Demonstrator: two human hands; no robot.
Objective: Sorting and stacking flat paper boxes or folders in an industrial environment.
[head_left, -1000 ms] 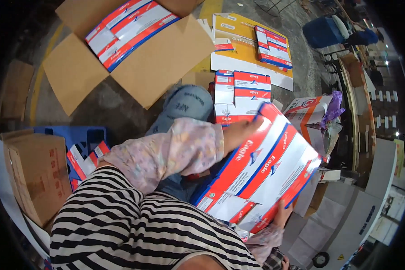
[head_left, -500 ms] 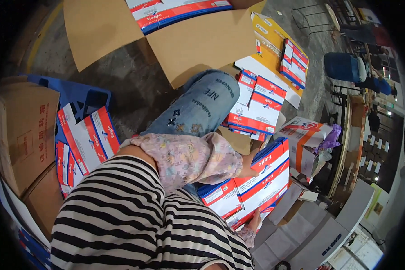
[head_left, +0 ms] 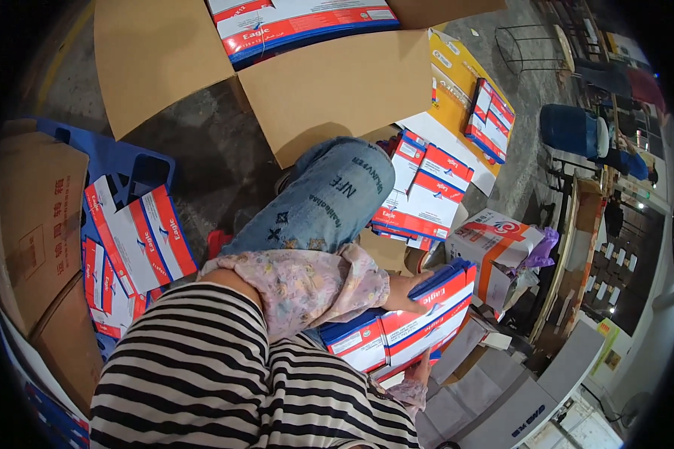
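Observation:
In front of my striped shirt is a stack of flat red, white and blue cartons, layered with blue edges. My left hand, in a floral sleeve, grips its far edge, fingers partly hidden behind it. At the near lower edge my right hand is closed on the same stack; part of that hand is hidden. The stack is tilted. Just beyond it, another pile of matching cartons lies beside my knee in blue jeans.
A large open cardboard box with matching cartons stands ahead. More cartons lie on a blue plastic pallet at left, beside a brown box. A yellow carton, a white-orange box and grey panels are right.
The held stack has tilted further and shifted slightly left in the picture, with both hands still on it. The surroundings have shifted a little as the view moved.

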